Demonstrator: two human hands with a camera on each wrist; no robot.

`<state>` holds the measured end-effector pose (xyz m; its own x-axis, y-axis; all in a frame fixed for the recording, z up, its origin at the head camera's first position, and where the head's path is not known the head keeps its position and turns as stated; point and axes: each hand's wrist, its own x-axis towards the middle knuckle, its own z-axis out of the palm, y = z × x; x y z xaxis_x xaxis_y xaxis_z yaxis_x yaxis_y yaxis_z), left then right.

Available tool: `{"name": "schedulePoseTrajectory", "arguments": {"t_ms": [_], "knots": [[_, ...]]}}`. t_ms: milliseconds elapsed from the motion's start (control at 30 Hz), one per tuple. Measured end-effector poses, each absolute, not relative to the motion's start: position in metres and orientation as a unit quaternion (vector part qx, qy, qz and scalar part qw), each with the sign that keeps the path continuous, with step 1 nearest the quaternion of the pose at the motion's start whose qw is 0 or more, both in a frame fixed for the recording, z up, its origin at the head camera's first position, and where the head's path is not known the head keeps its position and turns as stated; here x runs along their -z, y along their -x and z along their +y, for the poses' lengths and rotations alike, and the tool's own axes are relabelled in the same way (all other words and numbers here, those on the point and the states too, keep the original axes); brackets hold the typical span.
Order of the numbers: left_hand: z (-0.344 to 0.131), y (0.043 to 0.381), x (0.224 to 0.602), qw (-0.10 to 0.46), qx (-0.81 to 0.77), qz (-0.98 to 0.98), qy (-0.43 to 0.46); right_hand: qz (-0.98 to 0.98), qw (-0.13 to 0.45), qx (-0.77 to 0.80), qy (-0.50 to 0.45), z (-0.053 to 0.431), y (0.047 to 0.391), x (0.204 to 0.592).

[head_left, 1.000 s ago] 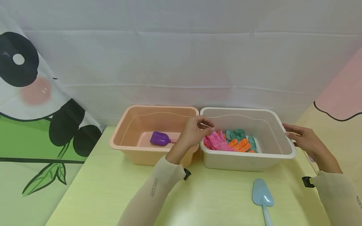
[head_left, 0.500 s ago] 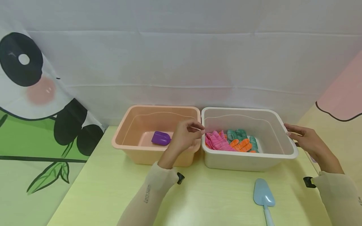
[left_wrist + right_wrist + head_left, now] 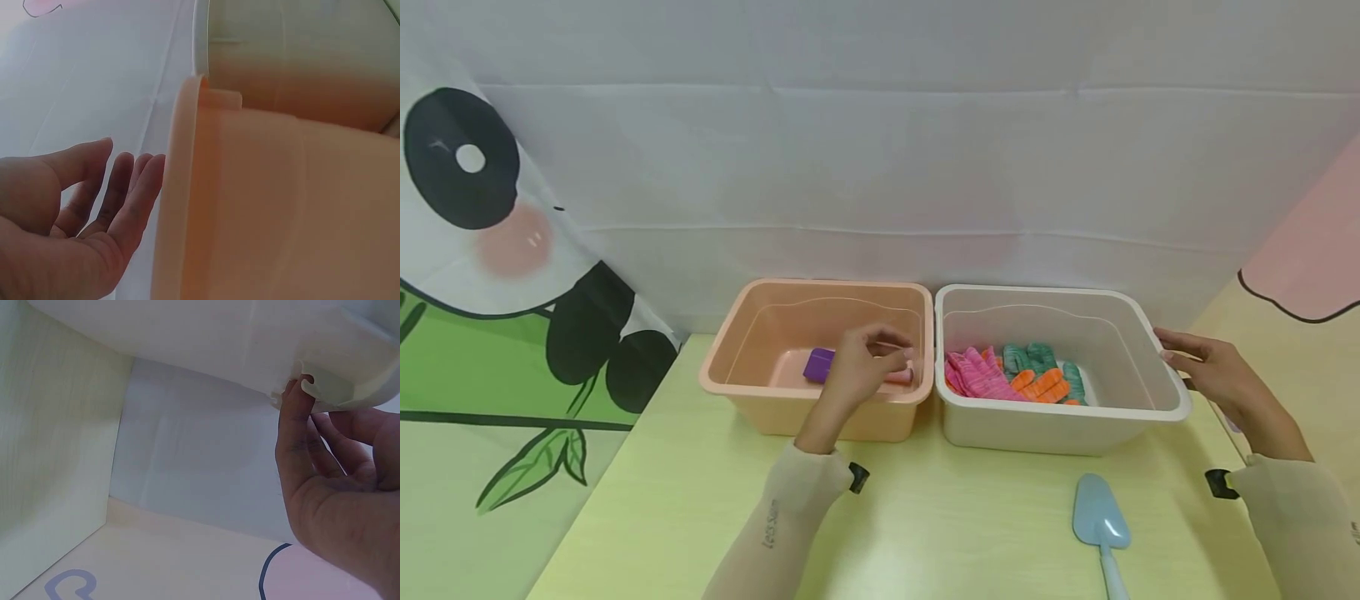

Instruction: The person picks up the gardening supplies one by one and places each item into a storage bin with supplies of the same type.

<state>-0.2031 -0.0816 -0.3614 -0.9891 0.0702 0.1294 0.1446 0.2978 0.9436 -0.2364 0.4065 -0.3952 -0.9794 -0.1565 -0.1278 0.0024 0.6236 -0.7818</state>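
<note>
My left hand hovers over the peach plastic bin, its fingers loosely bent with nothing between them. In the left wrist view, its fingertips overlap the edge of that bin's rim. Under the hand in the bin lies a purple toy shovel with a pink handle, partly hidden. My right hand holds the right end of the white bin; the right wrist view shows a finger hooked at the rim's handle. Pink gloves, orange gloves and green gloves lie inside the white bin.
A light blue trowel lies on the pale yellow table in front of the white bin. Both bins stand side by side, close to a white cloth backdrop. A printed cartoon sheet is at the left.
My left hand has moved left, from the near left corner of the white bin to above the peach bin and the shovel. My right hand stays at the white bin's rim.
</note>
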Motion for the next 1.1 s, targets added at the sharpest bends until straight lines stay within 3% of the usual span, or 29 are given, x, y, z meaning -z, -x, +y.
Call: {"name": "schedulePoseTrajectory", "arguments": {"t_ms": [1100], "knots": [[-0.148,0.205,0.359,0.04,0.597,-0.801,0.012,0.892,0.098,0.439,0.036,0.408,0.239,0.397]]}}
